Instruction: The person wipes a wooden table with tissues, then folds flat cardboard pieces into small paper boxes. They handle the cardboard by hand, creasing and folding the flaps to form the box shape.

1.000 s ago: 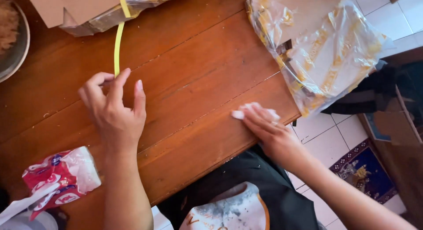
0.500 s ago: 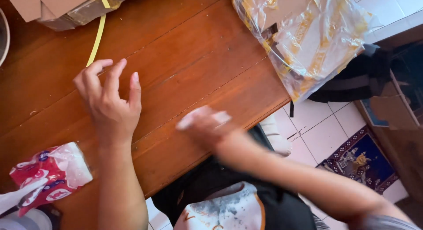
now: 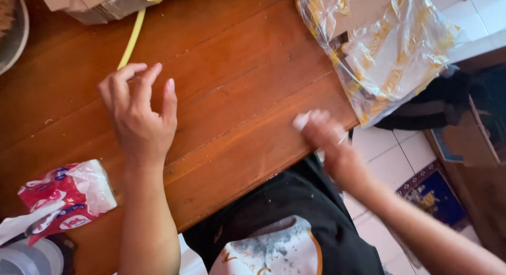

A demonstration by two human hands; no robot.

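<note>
1. Head view: the left hand rests spread and empty on the brown wooden desk, fingertips beside a thin yellow plastic strap.
2. The right hand is blurred at the desk edge near a crinkled clear plastic bag; its grip cannot be told.

Bench: reddish wood planks, smooth, faint sheen. Bag: clear crinkled plastic, glossy, yellow print. Tissue pack: shiny plastic wrap. Strap: yellow plastic, smooth.
</note>
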